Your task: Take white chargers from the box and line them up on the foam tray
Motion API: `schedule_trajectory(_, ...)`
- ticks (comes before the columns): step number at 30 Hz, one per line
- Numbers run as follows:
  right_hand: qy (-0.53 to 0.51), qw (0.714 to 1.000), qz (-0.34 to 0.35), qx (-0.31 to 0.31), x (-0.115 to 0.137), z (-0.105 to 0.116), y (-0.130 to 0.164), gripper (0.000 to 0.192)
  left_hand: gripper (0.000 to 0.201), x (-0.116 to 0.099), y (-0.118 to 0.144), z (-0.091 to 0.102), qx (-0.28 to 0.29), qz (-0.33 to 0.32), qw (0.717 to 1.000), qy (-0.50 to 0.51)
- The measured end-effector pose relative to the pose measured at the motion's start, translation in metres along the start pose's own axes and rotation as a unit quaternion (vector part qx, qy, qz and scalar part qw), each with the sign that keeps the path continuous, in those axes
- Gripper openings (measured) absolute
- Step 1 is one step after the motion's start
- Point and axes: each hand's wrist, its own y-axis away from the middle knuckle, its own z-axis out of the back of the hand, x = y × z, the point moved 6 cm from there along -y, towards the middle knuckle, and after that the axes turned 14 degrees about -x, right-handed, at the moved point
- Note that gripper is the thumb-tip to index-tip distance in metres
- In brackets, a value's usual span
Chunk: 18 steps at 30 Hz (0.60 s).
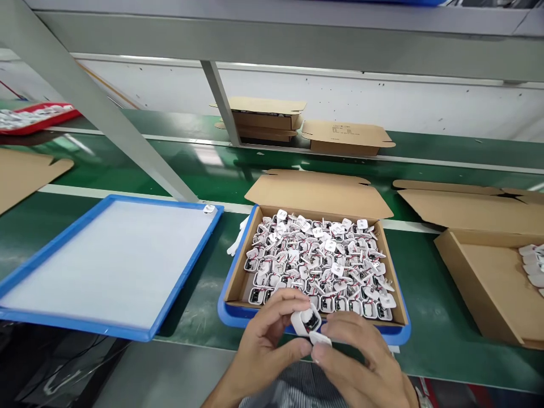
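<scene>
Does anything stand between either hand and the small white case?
Nothing visible does: the left hand holds the white case, and the right hand is right at its lid.

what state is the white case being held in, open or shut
Open: dark parts show inside the white case, and the small white cap sits beside the opening, not over it.

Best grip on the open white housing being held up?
Probably the outer wall of the white housing, from the left, where the left hand holds it. Its open mouth faces right, exposing dark parts, and the lid sits at its lower right.
</scene>
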Motion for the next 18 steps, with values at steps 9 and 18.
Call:
schedule_trajectory(9,-0.159,0.963,-0.206,-0.074,-0.026,-0.01,-0.001,0.027,0.038,-0.002,0.006,-0.003,0.008,0.023,0.999,-0.043)
schedule_trajectory(18,-0.185,0.955,-0.229,-0.033,-0.028,-0.02,0.0,0.01,0.043,-0.005,0.011,-0.004,0.049,-0.035,0.988,-0.142)
